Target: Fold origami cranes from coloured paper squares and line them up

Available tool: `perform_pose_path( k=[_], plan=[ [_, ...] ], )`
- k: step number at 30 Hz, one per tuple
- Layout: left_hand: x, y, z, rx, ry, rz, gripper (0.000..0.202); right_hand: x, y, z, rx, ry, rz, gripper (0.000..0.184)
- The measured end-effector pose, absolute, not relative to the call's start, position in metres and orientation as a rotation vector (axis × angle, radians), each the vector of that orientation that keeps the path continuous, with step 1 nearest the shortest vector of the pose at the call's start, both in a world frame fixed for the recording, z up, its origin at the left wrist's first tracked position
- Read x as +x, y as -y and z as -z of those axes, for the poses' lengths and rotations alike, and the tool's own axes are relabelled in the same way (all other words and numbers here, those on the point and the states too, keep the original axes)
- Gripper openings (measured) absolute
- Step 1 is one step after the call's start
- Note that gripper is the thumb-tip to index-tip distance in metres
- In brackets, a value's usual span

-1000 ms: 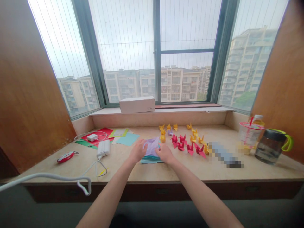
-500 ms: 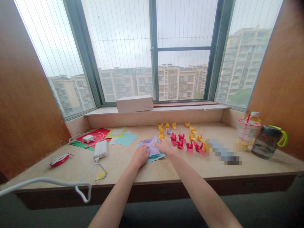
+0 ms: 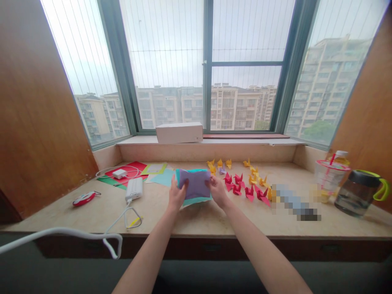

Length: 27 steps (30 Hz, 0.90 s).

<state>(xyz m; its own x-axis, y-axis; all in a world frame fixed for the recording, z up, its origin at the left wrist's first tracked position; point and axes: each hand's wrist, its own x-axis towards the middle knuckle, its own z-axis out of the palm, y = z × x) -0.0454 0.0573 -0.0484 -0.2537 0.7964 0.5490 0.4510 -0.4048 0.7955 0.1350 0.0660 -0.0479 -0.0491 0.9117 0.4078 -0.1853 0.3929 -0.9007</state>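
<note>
Purple paper (image 3: 196, 185) stands tilted up at the centre of the worktop (image 3: 245, 220), just ahead of the person, with turquoise paper (image 3: 199, 201) behind it, showing along the top, the left side and below. Both hands grasp this bundle: the left hand (image 3: 177, 194) at its nine o'clock side, thumb across the front, and the right hand (image 3: 218, 191) pinching its three o'clock edge. Whether the lower edge touches the worktop, I cannot tell.

As for progress, red paper birds (image 3: 249, 193) at three o'clock and yellow paper birds (image 3: 253, 179) at two to three o'clock look finished. The purple paper is broad and flat, with no bird shape in it. Flat sheets, among them a light blue sheet (image 3: 162, 178) at ten o'clock, lie unfolded; how much remains cannot be judged.

The front edge of the worktop runs at six o'clock, under the forearms, with some bare surface before it. There is more room towards eight o'clock, up to the power bank (image 3: 134, 190) and its cable. The tightest side is three o'clock, where the birds sit near the right hand.
</note>
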Motion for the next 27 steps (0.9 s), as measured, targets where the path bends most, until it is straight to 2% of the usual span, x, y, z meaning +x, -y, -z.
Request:
perform_pose_path(
  k=[6, 12, 22, 27],
  plan=[
    [-0.038, -0.051, 0.044, 1.724, -1.328, -1.721, 0.039, 0.138, -0.053, 0.042, -0.701, 1.269, -1.002, 0.045],
    [-0.029, -0.045, 0.042, 1.714, -1.414, -1.726, 0.039, 0.138, -0.054, 0.041, -0.724, 1.269, -0.939, 0.035],
    [-0.005, -0.038, 0.03, 1.678, -1.655, -1.828, 0.036, 0.137, -0.054, 0.044, -0.807, 1.141, -0.782, 0.037],
    [0.005, -0.038, 0.022, 1.624, -1.658, -1.857, 0.047, 0.14, -0.052, 0.043, -0.885, 1.065, -0.629, 0.034]
  ],
)
